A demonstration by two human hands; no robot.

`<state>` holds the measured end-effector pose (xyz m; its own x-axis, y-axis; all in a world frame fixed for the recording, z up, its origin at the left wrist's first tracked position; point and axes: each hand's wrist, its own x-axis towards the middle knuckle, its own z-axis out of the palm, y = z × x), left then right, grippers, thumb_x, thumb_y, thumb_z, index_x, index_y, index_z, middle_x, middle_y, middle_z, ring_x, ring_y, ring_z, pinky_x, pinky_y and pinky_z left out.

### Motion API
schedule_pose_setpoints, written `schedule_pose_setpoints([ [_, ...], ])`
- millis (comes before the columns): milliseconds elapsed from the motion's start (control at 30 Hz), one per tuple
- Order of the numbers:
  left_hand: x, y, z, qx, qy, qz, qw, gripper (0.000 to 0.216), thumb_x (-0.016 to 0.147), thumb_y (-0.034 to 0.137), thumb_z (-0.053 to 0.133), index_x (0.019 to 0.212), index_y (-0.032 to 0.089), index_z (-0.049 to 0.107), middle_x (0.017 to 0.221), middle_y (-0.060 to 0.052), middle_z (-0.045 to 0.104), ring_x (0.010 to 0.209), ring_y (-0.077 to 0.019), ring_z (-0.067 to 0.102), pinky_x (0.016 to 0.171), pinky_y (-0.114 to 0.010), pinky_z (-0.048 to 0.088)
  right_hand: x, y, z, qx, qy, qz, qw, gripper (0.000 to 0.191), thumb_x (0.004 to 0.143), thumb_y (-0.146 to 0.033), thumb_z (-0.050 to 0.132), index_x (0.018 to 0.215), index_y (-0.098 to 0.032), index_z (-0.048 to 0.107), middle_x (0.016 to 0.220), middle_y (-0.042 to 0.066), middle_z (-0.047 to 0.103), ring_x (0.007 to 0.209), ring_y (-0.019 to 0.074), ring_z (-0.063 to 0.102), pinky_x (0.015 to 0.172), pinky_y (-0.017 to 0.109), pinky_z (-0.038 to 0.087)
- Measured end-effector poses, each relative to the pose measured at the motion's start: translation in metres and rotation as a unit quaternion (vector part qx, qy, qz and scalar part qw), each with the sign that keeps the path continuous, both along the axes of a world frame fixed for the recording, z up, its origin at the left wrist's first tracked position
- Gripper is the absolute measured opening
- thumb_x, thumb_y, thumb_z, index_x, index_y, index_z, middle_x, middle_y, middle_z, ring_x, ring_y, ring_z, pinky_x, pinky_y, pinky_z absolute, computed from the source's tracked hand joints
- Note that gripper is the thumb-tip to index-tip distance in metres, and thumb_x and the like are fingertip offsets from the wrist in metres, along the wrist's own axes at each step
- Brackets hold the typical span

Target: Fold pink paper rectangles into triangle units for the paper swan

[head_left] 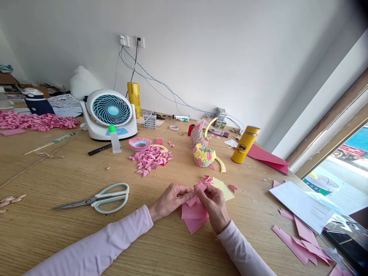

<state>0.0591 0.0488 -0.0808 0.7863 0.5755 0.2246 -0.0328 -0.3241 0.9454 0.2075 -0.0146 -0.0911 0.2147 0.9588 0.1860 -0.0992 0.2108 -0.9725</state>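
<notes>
Head view of a wooden table with a pale grain. Two hands, both in light pink sleeves, meet near the middle of the near edge. The left hand and the right hand each pinch with thumb and fingertips a small pink paper piece folded to a point; both hands are closed on it. Directly beneath lies a short stack of flat pink paper sheets, rectangular, with one corner pointing toward the near edge.

Left of the hands: one pair of scissors with steel blades and pale green-white loop handles, lying flat, blades to the left. Just beyond the hands: one cluster of folded pink triangles, one single pink triangle, and one pale yellow sheet.

Farther off: one loose heap of many folded pink triangles, too many to count; one small ring-shaped pink bowl of interlocked paper units; one multicoloured modular paper swan with a curved yellow neck. One round white desk fan with a teal grille stands at far left; one glossy yellow cylindrical flask at far right. One black pen lies before the fan. Pink paper strips lie at the near right.
</notes>
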Motion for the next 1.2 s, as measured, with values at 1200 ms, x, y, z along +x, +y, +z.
schedule_pose_setpoints([
  [1200, -0.0036, 0.0016, -0.0063, -0.253, -0.007, -0.037, 0.967, 0.043, 0.082, 0.050, 0.058, 0.085, 0.008, 0.065, 0.051, -0.002, 0.059, 0.040, -0.0075, 0.049, 0.041, -0.018, 0.027, -0.0006, 0.0039, -0.0007, -0.028, 0.031, -0.083, 0.996, 0.039, 0.066, -0.051, 0.074, 0.062, -0.017, 0.054, 0.047, -0.005, 0.043, 0.042, 0.0067, 0.027, 0.041, 0.023, 0.017],
])
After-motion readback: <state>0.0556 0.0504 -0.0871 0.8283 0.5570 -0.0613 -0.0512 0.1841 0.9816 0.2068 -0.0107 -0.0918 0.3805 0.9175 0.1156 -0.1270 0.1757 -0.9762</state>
